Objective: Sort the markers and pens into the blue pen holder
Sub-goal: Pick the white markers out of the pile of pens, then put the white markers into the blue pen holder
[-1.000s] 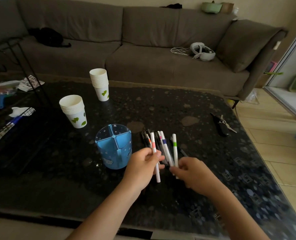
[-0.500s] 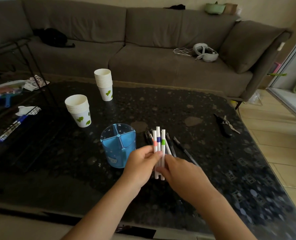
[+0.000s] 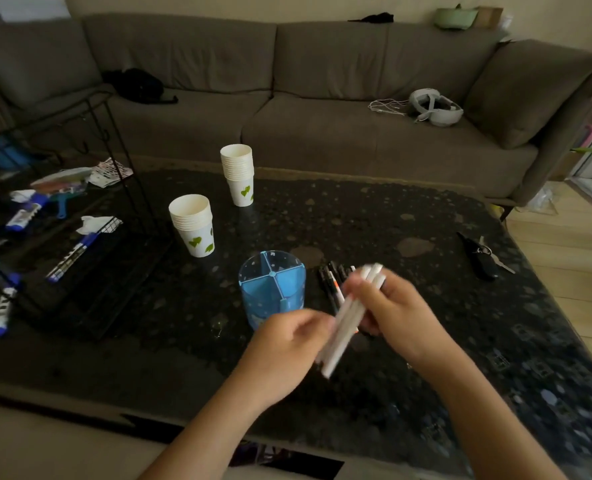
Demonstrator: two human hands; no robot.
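White markers (image 3: 348, 317) bundled in right grip (image 3: 396, 311), left grip (image 3: 287, 344) pinching lower ends

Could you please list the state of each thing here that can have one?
Pen holder: upright, compartments look empty.
White markers: bundled, tilted, held off the table.
Right hand: closed on the markers.
Left hand: at the bundle's lower end; grip blurred.
Dark pens: lying on the table.
Near cups: stacked, upright.
Far cups: stacked, upright.
Keys: lying flat.
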